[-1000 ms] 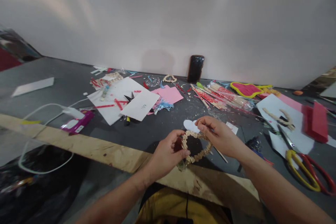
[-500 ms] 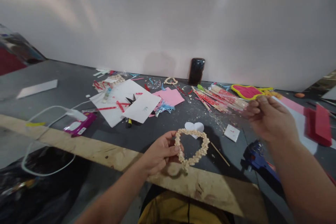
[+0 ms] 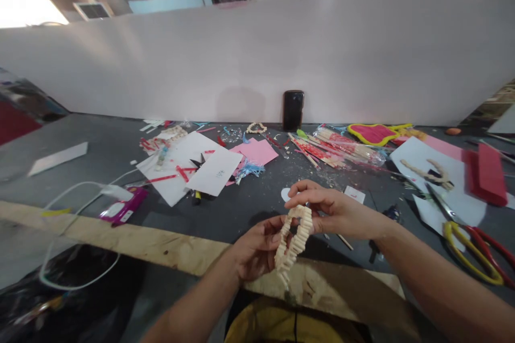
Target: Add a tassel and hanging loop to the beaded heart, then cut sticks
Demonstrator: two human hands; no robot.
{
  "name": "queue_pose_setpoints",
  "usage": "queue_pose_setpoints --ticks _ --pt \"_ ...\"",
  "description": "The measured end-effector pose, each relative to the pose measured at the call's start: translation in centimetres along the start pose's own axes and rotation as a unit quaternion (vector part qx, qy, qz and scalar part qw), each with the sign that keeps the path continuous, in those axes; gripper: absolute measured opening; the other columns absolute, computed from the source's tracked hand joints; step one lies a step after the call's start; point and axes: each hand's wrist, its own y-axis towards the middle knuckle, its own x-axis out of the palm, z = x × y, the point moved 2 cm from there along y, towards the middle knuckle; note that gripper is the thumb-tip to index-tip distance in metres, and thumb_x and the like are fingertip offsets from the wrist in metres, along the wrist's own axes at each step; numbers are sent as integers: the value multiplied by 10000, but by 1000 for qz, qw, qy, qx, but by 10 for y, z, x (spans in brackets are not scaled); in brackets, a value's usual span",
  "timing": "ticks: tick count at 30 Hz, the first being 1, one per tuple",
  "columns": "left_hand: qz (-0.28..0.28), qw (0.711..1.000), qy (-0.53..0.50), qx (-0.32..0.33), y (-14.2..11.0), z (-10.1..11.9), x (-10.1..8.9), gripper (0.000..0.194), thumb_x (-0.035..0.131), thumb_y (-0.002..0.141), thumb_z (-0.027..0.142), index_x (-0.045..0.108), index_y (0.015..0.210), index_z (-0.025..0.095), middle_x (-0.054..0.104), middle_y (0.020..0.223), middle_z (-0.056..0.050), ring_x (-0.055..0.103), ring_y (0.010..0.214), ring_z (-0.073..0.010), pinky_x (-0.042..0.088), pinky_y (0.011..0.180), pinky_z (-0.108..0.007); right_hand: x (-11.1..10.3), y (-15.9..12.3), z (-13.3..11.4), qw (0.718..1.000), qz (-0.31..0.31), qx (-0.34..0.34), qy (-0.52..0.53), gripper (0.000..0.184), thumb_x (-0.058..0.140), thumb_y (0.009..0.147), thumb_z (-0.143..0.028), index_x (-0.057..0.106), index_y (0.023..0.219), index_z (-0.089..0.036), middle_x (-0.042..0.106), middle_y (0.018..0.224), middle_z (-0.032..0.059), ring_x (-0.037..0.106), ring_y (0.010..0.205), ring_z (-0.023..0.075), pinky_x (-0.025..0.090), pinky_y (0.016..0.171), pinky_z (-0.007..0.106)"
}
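Both hands are on a heart-shaped frame [image 3: 296, 242] made of short pale wooden pieces, tilted so its ridged side shows. My left hand [image 3: 259, 246] grips its left side, fingers closed round it. My right hand [image 3: 328, 209] pinches its upper right edge, with the index finger arched above. Behind my right fingers, a white paper heart [image 3: 285, 194] lies mostly hidden on the dark table. A thin wooden stick [image 3: 345, 242] lies under my right wrist, near a partly covered blue hot glue gun [image 3: 391, 214].
Scissors [image 3: 475, 246] with yellow and red handles lie at the right by white paper and a red box [image 3: 491, 174]. Wrapped sticks [image 3: 333, 147], a phone [image 3: 293, 110] and pink paper [image 3: 259, 151] are at the back. A purple power strip [image 3: 124, 206] with a white cable sits left.
My right hand has come in from the right and taken hold of the wooden heart frame. The frame has turned from facing me to edge-on, still in my left hand.
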Motion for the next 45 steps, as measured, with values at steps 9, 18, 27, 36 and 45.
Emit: queue_pose_setpoints --ticks 9,18,27,36,45 --pt "-13 999 -18 -45 7 -4 2 341 630 754 189 597 1082 101 669 892 -124 651 682 -152 540 614 -260 -9 6 -4 994 -53 60 69 241 634 776 -359 632 882 -143 600 771 6 518 704 108 406 646 237" --pt "54 994 9 -94 11 -10 8 310 523 816 194 585 1107 104 658 1020 -169 653 891 -265 471 815 -430 -22 2 8 982 -87 164 22 318 600 766 -464 613 835 -154 537 680 -28 460 614 87 357 557 220" --pt "83 993 20 -78 3 -11 4 655 359 832 623 580 1104 70 645 1030 -199 626 963 -269 457 851 -409 -32 0 24 973 -63 217 54 318 599 756 -498 609 802 -183 482 651 -43 381 578 79 291 541 227" --pt "124 966 227 -10 -13 -4 9 490 810 579 248 630 1018 127 644 1030 -135 602 937 -196 437 848 -306 -29 9 20 969 -51 233 68 310 597 766 -473 576 710 -169 441 601 -54 310 522 64 227 493 226" --pt "77 988 134 3 -14 7 8 568 732 653 446 565 1110 154 656 979 -109 626 954 -241 442 847 -360 -27 8 18 970 -59 213 107 257 641 753 -415 600 805 -167 509 669 -46 405 579 63 307 539 203"
